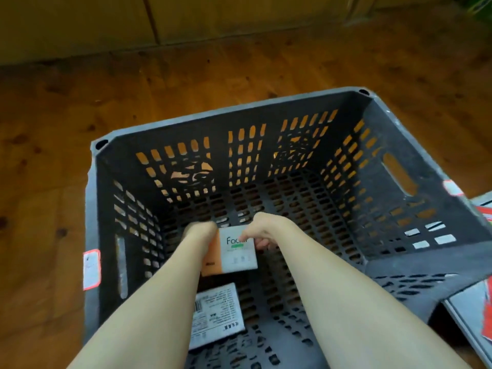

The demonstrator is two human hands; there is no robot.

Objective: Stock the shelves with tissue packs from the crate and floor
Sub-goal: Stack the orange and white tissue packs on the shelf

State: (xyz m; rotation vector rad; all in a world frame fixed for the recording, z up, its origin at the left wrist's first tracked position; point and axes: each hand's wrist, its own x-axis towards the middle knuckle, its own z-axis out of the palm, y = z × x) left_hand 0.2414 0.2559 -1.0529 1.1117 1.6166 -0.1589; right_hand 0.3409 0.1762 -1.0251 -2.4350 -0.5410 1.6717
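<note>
Wooden floor (53, 134) lies on the left, and a dark grey slotted crate (399, 123) stands on it with a red-edged sticker (91, 269) on its left rim. Inside the crate the left hand (201, 233) wraps over the orange end of a white tissue pack (235, 255), its fingers curling out of sight beneath. The right hand (263, 230) pinches the pack's far right corner with bent fingers (262, 244). The pack is tilted just above the crate bottom. Nearer the camera a second pack (217, 314) lies flat, printed label up, between the forearms. A red-and-grey item (479, 310) sits outside the crate's right corner.
</note>
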